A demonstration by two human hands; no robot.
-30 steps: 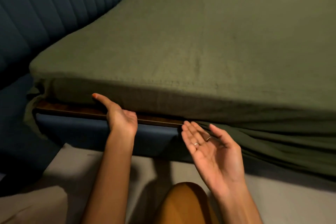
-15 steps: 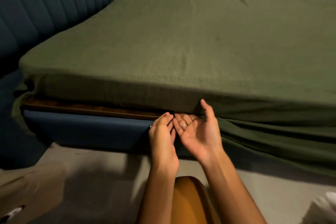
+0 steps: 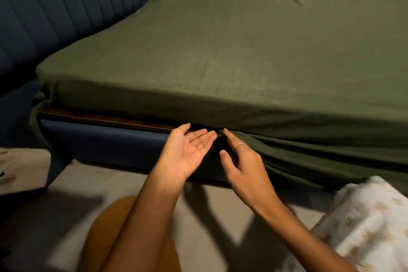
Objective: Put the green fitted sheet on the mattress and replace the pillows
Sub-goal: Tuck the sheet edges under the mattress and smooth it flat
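While the green fitted sheet [image 3: 231, 55] lies smooth across the top of the mattress [image 3: 132, 104], its near hem is only half tucked: to the left the cloth is pulled under and the wooden bed base [image 3: 106, 119] shows beneath it, and to the right loose folds sag down the side toward the floor [image 3: 66, 194].

We see our two hands meeting just where the tucked part ends. The left hand [image 3: 187, 152] is palm up, its fingers [image 3: 205, 137] straight and together, tips at the gap under the mattress. The right hand [image 3: 240, 161] is palm down just beside it, fingers spread and relaxed, one fingertip touching the hanging cloth. Neither hand holds anything.

We judge the step is tucking the slack hem. To do it well, we would gather the sagging fold with the right hand, lift the mattress edge slightly with the left, and push the cloth flat underneath, working rightward so no bunching remains.

A patterned white pillow [image 3: 364, 216] rests on the floor at lower right, and pale cloth [image 3: 22, 168] at far left. A padded blue headboard [image 3: 66, 6] rises behind.
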